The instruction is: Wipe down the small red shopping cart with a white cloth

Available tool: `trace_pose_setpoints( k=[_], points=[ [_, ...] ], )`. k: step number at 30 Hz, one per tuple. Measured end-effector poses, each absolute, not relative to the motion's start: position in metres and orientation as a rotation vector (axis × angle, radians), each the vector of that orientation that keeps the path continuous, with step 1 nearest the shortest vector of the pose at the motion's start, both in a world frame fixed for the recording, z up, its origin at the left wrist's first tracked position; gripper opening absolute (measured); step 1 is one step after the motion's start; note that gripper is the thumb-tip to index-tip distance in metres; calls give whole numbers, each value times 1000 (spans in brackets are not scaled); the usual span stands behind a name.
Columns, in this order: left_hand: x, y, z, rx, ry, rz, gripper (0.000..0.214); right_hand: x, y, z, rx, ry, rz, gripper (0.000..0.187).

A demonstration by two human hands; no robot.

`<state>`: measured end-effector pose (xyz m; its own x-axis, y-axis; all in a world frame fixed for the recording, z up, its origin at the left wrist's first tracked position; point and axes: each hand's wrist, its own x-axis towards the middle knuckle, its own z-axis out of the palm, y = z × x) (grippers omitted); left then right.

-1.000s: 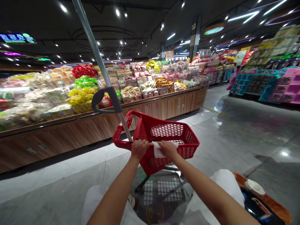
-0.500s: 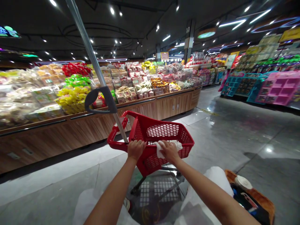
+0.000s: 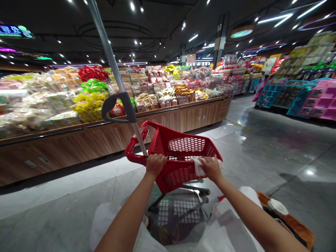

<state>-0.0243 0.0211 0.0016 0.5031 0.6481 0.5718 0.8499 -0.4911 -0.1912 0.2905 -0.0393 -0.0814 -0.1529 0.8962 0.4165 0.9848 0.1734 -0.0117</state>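
Several lit signs [image 3: 15,31]: at the upper left edge, glowing blue, green and purple, partly cut off.
Wooden counter [image 3: 60,150]: starts at the left edge and runs behind the cart, its top heaped with packets.
Yellow packets [image 3: 89,105]: piled near the counter's front edge, below green and red ones.
Metal pole [image 3: 110,59]: slants down from the top edge, its lower end meeting the cart just beside the left hand; how it is fixed there cannot be told.
Grey handle [image 3: 131,108]: a loop on the pole, above the cart's red push bar.
Left hand [image 3: 155,163]: fingers curled over the near rim of the cart, close to the push-bar end.
Red cart [image 3: 181,164]: in the middle, turned sideways to the person, between the two arms and the counter, with latticed walls and dark legs on the grey floor.
White cloth [image 3: 199,168]: draped over the near rim, towards the cart's right end, under the right hand.
Right hand [image 3: 211,167]: fingers bent around the cloth, holding it against the rim, apart from the left hand.
Teal stand [image 3: 273,92]: well beyond the cart, across the floor.
Round white lid [image 3: 277,207]: at the lower right, on something orange-brown.
Pink stand [image 3: 319,99]: at the right edge, beside the teal one.
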Motion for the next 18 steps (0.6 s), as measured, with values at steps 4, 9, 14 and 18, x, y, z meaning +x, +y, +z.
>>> trace_pose_setpoints(
  k=[4,9,14,18],
  points=[
    [-20,23,0,-2287,-1254,-630,39,296,-48,-85,-1867,-1989,-435,41],
    [-13,25,0,-2273,-1284,-611,38,205,-26,-61,-1696,-2074,-288,47],
    [-14,23,1,-2289,-1290,-577,35,134,-7,-38,-1610,-2122,-177,41],
    [-24,21,3,-2306,-1249,-549,35,162,-10,-39,-1621,-2242,-151,37]
  ],
)
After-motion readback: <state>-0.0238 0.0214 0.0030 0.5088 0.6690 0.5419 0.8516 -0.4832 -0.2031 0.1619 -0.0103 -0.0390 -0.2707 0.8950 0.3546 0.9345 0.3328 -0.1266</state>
